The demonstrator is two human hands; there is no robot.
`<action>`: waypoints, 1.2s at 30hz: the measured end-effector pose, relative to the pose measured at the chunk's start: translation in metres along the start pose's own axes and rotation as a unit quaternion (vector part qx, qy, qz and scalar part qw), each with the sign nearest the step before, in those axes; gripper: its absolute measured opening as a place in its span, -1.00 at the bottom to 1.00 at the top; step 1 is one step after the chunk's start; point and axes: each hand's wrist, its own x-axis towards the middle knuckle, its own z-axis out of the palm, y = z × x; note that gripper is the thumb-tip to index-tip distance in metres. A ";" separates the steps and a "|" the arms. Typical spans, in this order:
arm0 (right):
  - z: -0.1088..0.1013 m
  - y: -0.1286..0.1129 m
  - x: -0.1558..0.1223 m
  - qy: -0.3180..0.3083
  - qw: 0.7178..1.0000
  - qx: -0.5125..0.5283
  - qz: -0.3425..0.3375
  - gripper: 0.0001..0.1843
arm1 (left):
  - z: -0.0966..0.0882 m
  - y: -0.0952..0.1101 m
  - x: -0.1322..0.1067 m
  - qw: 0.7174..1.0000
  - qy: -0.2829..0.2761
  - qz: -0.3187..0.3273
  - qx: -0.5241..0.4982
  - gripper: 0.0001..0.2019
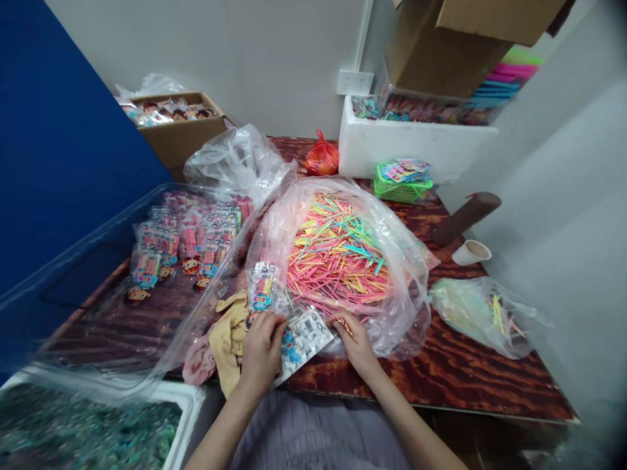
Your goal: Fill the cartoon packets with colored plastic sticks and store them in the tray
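Observation:
At the table's front edge my left hand (263,347) is closed, pinching the left side of a clear printed packet (311,334) with a cartoon figure and a barcode. My right hand (356,344) is closed just right of that packet, with small ends of thin coloured sticks showing among its curled fingers. Right in front of both hands lies a large clear bag (409,287), spread wide around a heap of pink, yellow, green and blue sticks (337,254). A filled packet (263,287) with sticks behind its print rests just beyond my left hand.
Filled packets (196,238) lie in rows in a clear plastic sheet at left. Yellow cloth (229,339) sits beside my left wrist. A brown flask (465,219), paper cup (471,252) and small stick bag (482,313) stand right. Behind are a green basket (402,189) and foam box (416,143).

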 end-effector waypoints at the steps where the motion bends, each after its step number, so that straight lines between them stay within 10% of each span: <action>1: 0.000 0.000 0.000 0.002 1.000 0.000 0.002 -0.69 | -0.002 0.000 0.000 1.000 0.000 0.001 -0.010 -0.83; 28: 0.000 0.000 0.000 0.000 1.000 0.012 0.017 -0.74 | -0.029 0.012 0.016 0.978 0.032 -0.090 -0.184 -0.80; 36: -0.012 -0.047 0.029 0.069 0.959 0.261 0.087 -0.82 | -0.026 0.020 0.016 0.976 -0.025 -0.060 -0.208 -0.83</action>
